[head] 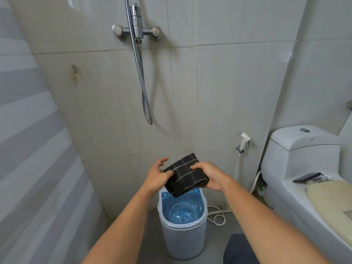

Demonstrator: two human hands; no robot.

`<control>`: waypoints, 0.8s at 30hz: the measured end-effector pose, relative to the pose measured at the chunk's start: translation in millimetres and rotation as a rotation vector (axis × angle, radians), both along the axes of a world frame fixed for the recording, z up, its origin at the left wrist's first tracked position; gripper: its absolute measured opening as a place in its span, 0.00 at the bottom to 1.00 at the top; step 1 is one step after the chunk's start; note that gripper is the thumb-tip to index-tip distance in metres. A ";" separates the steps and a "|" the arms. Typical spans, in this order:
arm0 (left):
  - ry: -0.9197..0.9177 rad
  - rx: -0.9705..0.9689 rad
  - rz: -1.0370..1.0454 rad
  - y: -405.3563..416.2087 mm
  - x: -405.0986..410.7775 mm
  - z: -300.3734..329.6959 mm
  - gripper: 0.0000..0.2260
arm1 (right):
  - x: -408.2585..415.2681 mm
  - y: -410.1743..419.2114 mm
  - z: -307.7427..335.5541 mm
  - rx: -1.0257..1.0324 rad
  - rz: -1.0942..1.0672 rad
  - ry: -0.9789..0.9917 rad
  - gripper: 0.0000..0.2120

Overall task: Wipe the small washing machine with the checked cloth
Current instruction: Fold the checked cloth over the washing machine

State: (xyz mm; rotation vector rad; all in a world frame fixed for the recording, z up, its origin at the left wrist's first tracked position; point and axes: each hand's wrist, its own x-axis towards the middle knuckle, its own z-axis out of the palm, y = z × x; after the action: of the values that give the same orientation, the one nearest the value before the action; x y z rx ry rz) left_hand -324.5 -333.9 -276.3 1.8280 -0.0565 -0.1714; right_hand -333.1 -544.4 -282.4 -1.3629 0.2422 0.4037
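Both our bare forearms reach out from the bottom of the view and meet over the small washing machine, a pale, rounded tub standing on the grey floor against the tiled wall, its top open onto a glossy blue drum with a ribbed pulsator at the bottom. To our right sits the white ceramic toilet, smooth and bulky, well apart from the machine, and a thin white cord coils on the floor between them. Held above the machine's far rim is the checked cloth, dark and nappy with pale grid lines, folded into a thick pad. Our right hand is closed round its right end, thumb on top and fingers curled beneath. Our left hand touches the left edge with the thumb, while its fingers are spread wide and grip nothing firmly. We judge that the wiping has not begun. To do it well, we should keep the cloth folded so a flat face meets the speckled rim, then bring it down and follow the curve round, turning to a fresh face before going over the smooth outer shell.
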 end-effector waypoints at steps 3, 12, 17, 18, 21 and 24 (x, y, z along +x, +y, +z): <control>0.068 0.020 -0.140 -4.2 -6.4 0.6 0.19 | -0.2 4.8 1.6 -0.043 0.097 -0.043 0.15; 0.255 -0.606 0.029 -8.8 -3.4 1.0 0.15 | -8.9 2.8 -24.3 0.029 0.054 -0.048 0.23; 0.164 -0.341 0.062 -12.2 -4.7 -8.6 0.14 | -6.6 9.1 -29.3 0.263 -0.074 -0.100 0.25; 0.154 -0.282 0.049 -13.2 -5.2 -11.2 0.15 | -5.8 10.7 -27.7 0.284 -0.087 -0.107 0.24; 0.205 -0.269 -0.041 -15.6 -15.6 -10.3 0.17 | -4.1 18.0 -26.1 0.272 -0.058 -0.108 0.22; 0.262 -0.331 -0.145 -14.2 -23.5 -9.9 0.20 | -3.1 23.9 -26.2 0.227 -0.072 -0.139 0.21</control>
State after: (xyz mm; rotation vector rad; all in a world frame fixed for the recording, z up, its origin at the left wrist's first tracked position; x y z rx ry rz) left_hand -348.1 -348.1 -286.2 1.4596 -0.0308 -0.4749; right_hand -336.1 -520.5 -308.6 -1.1499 0.1258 0.2665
